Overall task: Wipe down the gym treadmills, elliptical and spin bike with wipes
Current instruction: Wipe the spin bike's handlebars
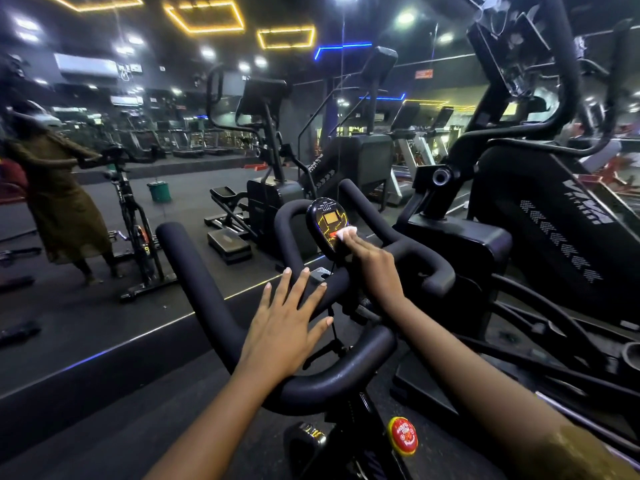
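The spin bike's black padded handlebar (194, 271) curves across the middle of the view, with its oval display console (325, 220) mounted at the centre. My right hand (375, 263) holds a small white wipe (348, 232) and presses it against the console's lower right edge. My left hand (289, 323) hovers flat with fingers spread over the near bend of the handlebar, holding nothing. A red resistance knob (402, 435) sits low on the bike frame.
A black elliptical (540, 216) stands close on the right. A wall mirror on the left reflects a person at a spin bike, a green bucket (159, 191), a stepper machine (266, 188) and treadmills (408, 147) further back. Dark rubber floor lies below.
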Demonstrator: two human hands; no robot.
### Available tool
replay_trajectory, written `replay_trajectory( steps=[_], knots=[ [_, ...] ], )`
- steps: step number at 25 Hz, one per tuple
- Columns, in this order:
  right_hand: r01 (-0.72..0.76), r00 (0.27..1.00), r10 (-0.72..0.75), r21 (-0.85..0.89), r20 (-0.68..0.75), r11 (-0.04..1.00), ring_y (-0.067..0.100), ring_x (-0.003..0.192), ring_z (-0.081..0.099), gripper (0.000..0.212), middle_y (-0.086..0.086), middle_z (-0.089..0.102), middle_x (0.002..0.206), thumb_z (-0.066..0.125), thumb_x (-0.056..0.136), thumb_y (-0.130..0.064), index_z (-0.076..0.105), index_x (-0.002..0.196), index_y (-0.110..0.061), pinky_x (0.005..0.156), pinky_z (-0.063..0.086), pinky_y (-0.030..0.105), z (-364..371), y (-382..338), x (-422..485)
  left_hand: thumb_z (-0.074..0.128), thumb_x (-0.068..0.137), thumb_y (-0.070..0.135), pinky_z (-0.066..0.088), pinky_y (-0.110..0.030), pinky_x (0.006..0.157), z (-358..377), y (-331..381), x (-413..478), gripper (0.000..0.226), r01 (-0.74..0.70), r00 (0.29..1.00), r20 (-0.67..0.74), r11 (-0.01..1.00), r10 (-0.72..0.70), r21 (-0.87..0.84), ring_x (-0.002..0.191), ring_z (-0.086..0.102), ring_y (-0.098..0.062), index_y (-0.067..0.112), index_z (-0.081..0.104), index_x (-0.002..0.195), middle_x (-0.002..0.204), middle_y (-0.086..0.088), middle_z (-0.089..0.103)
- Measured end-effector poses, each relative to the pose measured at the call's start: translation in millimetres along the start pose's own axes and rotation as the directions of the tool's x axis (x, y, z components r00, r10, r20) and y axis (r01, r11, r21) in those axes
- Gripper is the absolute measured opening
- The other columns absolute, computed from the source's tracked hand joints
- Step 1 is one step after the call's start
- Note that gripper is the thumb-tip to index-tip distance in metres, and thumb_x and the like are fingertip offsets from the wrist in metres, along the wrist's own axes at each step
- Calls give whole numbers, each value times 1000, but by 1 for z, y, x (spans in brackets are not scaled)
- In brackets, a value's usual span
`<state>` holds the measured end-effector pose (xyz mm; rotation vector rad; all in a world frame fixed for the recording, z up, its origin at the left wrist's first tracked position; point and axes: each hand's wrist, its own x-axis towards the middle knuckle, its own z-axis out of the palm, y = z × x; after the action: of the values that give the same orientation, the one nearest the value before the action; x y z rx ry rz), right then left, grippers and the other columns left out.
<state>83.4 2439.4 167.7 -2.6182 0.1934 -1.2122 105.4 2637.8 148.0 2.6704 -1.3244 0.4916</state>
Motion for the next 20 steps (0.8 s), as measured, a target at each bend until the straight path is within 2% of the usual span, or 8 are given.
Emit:
replay_trajectory(
  steps=[4,6,8,9,11,15,17,20],
  knots=[
    [237,962,-243,60,126,970,23,113,58,69,10,53,133,76,62,2,57,127,-11,91,48,29,-15,1,-32,-39,53,75,-5,-41,118,2,1,0,112,-8,1000,0,1000,8,-4,145,-19,-21,36,-2,151,160,4,-13],
    [305,943,-316,105,108,947,18,116,56,54,10,55,131,71,71,-1,60,123,-9,97,43,24,-23,6,-20,-49,46,70,-4,-40,118,2,1,0,121,-2,1000,-1,1000,2,-8,146,-18,-21,36,-1,151,160,4,-13],
    [218,975,-214,100,-50,971,19,117,55,43,12,57,128,61,78,-5,62,121,-8,99,41,25,-25,5,12,-50,45,69,-4,-41,118,2,0,1,123,-1,1000,-3,1000,1,-11,146,-18,-22,36,1,151,160,3,-12],
    [154,987,-147,102,-69,983,22,118,55,43,13,57,129,59,79,-2,62,122,-8,101,40,25,-24,2,28,-50,45,69,-4,-41,118,2,0,1,123,-4,1000,-1,1000,4,-10,146,-18,-22,35,1,152,160,3,-12],
    [114,993,-115,96,10,989,23,123,52,51,10,52,135,60,79,5,58,127,-12,103,39,28,-18,-6,46,-50,45,69,-5,-42,117,1,-1,0,123,-9,1000,-3,1000,9,1,145,-19,-23,35,0,151,160,2,-12],
    [220,969,-225,63,97,973,21,125,48,54,8,49,138,59,78,3,55,130,-13,104,36,23,-19,-1,27,-48,49,70,-9,-42,116,1,0,0,116,-6,1000,-1,1000,6,10,144,-24,-22,36,-3,151,160,3,-15],
    [235,959,-246,88,144,968,17,128,43,53,7,45,141,56,81,3,54,132,-12,107,26,13,-22,6,10,-39,56,72,-9,-42,116,1,1,0,109,-2,1000,-4,1000,2,6,144,-23,-22,36,-2,151,160,3,-14],
    [235,937,-259,126,235,964,10,133,36,50,2,39,144,57,85,-2,51,134,-13,110,24,16,-27,20,-14,-25,62,67,-7,-43,117,-1,2,0,98,-2,1000,-2,1000,2,8,145,-21,-23,35,-1,151,160,3,-12]
  ],
)
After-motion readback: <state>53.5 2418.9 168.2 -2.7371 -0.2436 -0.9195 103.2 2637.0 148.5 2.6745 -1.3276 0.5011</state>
